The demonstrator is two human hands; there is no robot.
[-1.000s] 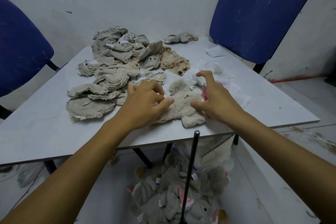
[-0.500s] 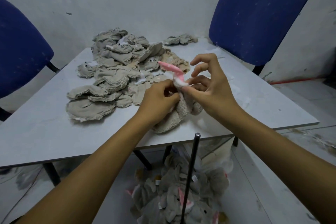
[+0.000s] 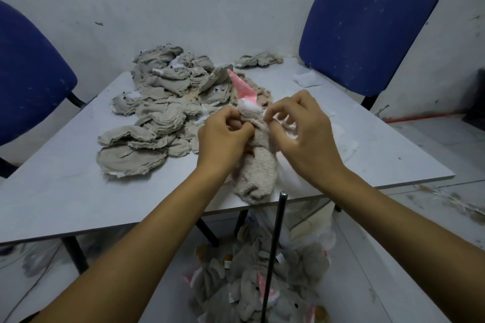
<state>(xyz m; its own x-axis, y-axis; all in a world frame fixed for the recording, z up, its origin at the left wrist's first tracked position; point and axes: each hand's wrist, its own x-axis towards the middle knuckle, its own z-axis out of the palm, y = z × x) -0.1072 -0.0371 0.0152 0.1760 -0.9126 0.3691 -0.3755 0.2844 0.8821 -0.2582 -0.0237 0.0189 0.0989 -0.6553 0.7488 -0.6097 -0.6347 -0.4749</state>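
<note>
Centrally in the frame, the left grip [image 3: 223, 136] was curled round the upper part of the beige plush skin [image 3: 258, 173]. The right grip [image 3: 307, 136] pinched its top rim beside the white cuff, apparently to work the pink ear [image 3: 242, 86] out through the opening. The skin's lower end lay at the near edge of the table [image 3: 65, 191], just beside the black rod [image 3: 275, 244]. Open table lay at lower left; the grey skin pile [image 3: 162, 102] crowded the upper centre.

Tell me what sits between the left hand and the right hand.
Head view: a beige plush skin fills the gap between left hand and right hand, both holding its upper end, a pink ear sticking up above them.
</note>
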